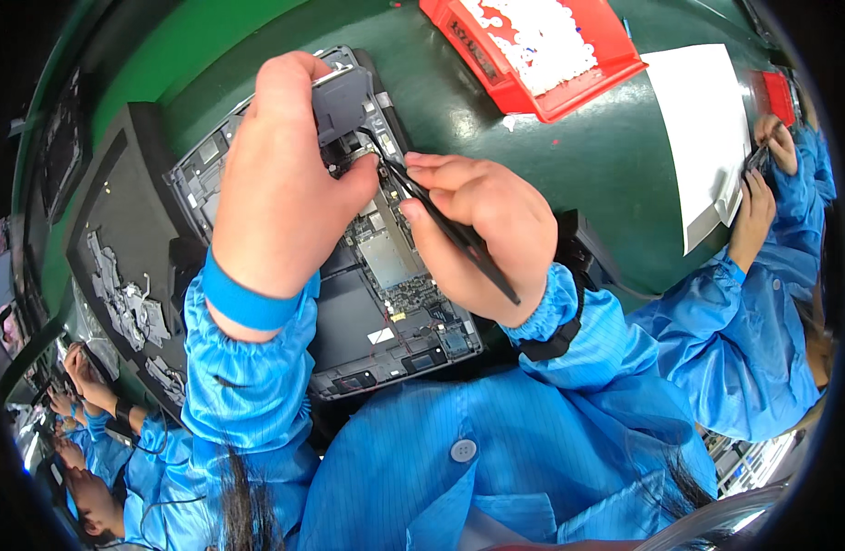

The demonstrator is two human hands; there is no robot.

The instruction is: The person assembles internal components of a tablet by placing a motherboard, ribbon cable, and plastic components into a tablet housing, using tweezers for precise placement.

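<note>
An opened laptop base [386,262], with its circuit board and dark battery area showing, lies tilted on the bench in front of me. My left hand [285,174] reaches over its far half and grips a dark grey flat part [342,103] by the edges, its thumb pressing down by the board. Black tweezers [459,241] are pinched in my right hand [487,225]. Their tips touch or hover close to the board beside my left thumb, just below the flat part; the exact contact is too small to tell.
A red bin [560,106] of small white pieces stands at the far side. Left of the laptop, a dark foam tray [133,230] carries grey metal pieces [129,289]. A white sheet [703,138] lies to the right, near a co-worker's hands [758,207]. Other people work at left.
</note>
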